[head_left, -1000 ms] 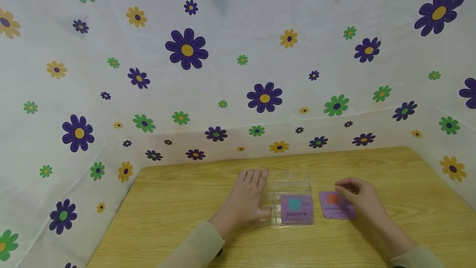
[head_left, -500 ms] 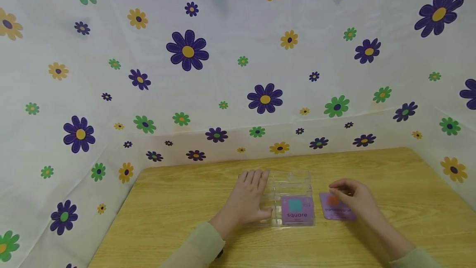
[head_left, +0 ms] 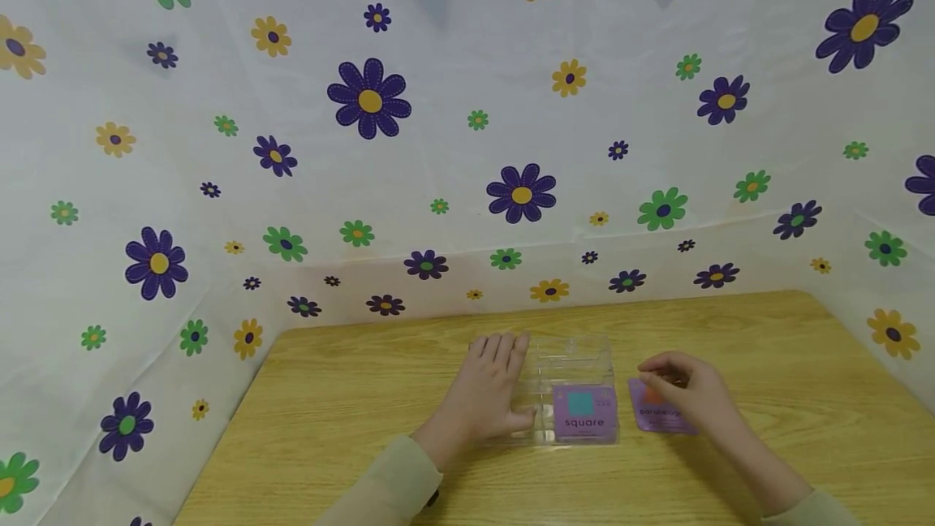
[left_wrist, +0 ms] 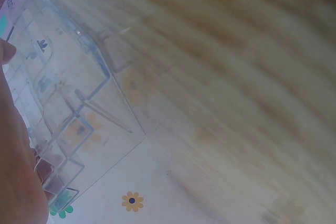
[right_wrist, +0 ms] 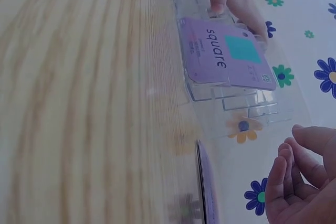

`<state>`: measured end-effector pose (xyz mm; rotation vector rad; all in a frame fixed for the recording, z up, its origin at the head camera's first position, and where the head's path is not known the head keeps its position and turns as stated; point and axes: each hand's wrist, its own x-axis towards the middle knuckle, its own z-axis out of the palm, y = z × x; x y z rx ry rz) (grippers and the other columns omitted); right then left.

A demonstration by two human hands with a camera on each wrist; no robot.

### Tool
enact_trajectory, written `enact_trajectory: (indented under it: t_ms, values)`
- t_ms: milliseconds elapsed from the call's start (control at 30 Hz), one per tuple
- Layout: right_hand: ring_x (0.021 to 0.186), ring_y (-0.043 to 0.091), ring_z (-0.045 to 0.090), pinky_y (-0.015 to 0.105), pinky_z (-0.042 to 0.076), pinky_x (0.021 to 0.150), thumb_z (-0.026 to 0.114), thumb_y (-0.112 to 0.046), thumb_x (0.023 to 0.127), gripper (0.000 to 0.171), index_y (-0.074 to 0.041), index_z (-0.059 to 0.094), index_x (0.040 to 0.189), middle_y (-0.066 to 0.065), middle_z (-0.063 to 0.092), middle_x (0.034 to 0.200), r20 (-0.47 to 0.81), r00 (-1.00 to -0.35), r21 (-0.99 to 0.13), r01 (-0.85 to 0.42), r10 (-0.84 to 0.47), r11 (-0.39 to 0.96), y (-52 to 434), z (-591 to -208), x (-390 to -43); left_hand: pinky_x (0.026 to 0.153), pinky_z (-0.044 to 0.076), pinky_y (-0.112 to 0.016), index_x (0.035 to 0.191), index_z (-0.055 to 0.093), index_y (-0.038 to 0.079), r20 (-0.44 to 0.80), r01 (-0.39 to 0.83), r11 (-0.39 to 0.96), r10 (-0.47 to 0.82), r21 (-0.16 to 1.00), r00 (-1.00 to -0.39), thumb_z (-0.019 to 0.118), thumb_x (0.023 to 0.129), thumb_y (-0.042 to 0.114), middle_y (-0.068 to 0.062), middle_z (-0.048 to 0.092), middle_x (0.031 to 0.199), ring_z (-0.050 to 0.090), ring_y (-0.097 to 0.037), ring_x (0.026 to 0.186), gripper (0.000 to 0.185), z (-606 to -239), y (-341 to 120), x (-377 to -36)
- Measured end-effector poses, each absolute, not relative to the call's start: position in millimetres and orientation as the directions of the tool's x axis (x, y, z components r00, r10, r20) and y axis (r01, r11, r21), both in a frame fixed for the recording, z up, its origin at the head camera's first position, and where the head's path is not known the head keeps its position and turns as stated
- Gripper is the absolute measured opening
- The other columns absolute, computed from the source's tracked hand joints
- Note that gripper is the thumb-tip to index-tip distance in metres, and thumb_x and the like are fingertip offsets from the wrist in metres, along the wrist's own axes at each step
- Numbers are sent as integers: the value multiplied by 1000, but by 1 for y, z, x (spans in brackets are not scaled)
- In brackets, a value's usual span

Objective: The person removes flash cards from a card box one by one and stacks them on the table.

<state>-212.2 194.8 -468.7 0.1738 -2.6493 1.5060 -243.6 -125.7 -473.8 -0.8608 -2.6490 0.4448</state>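
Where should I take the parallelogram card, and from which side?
Probably by its near and far edges, the right hand coming from above right: the parallelogram card looks thin and flat on the table, leaving little to pinch underneath, and the clear holder stands close on its left.

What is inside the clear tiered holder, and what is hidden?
A purple "square" card sits at the front right of the clear holder. Whether more cards lie behind it cannot be seen; the left hand covers part of the left side.
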Motion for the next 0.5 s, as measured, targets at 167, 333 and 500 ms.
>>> enact_trajectory:
  t_ms: [167, 333, 500]
  values:
    - [80, -1, 63, 20, 55, 71, 74, -8, 97, 16, 2, 76, 109, 17, 77, 108, 132, -989, -852, -144, -60, 503, 192, -468, -211, 117, 44, -43, 166, 26, 6, 210, 508, 770, 610, -387, -764, 52, 90, 76, -10, 53, 150, 52, -24, 134, 107, -475, -126, -245]
    - [81, 3, 64, 21, 57, 71, 73, -11, 99, 20, 3, 74, 114, 15, 77, 109, 87, -994, -864, -112, -74, 492, 190, -466, -211, 116, 44, -43, 165, 27, 6, 224, 509, 773, 610, -378, -760, 54, 89, 75, -9, 54, 148, 53, -23, 132, 106, -476, -126, -245]
    - [79, 3, 64, 23, 57, 71, 72, -11, 100, 21, 4, 73, 115, 15, 77, 107, 75, -994, -872, -106, -83, 477, 189, -465, -209, 117, 43, -43, 165, 27, 7, 215, 510, 777, 606, -370, -766, 54, 89, 75, -9, 53, 149, 52, -24, 133, 106, -475, -125, -244]
